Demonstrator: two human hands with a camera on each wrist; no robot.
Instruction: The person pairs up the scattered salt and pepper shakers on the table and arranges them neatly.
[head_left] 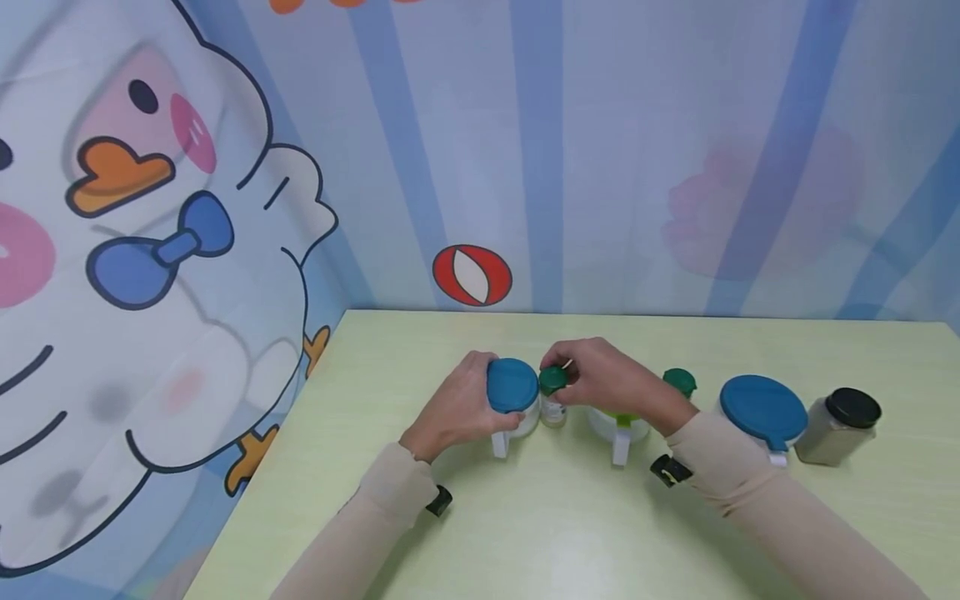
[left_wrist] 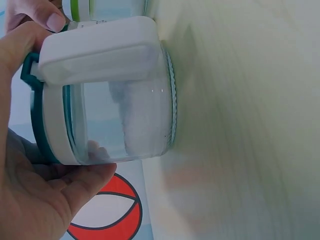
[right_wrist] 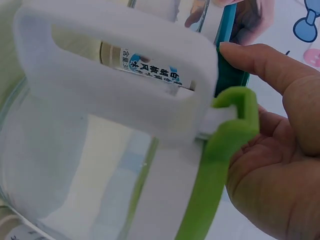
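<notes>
With thumb and fingers spread around its lid, my left hand (head_left: 465,404) grips a glass jar (left_wrist: 120,120) that has a blue lid (head_left: 512,385) and a white handle. Right beside that jar stands a small spice bottle (head_left: 553,414) with a printed label, upright on the table. My right hand (head_left: 611,379) pinches its green cap (head_left: 553,381) between thumb and fingers. Under the right forearm is a second handled glass jar with a light green lid (right_wrist: 215,175); in the head view the arm hides most of it.
Farther right stand another green-capped bottle (head_left: 679,381), a wide blue-lidded jar (head_left: 763,408) partly behind the right sleeve, and a black-lidded jar (head_left: 838,429). The pale table (head_left: 555,533) meets a printed cartoon backdrop (head_left: 615,167) at its back edge.
</notes>
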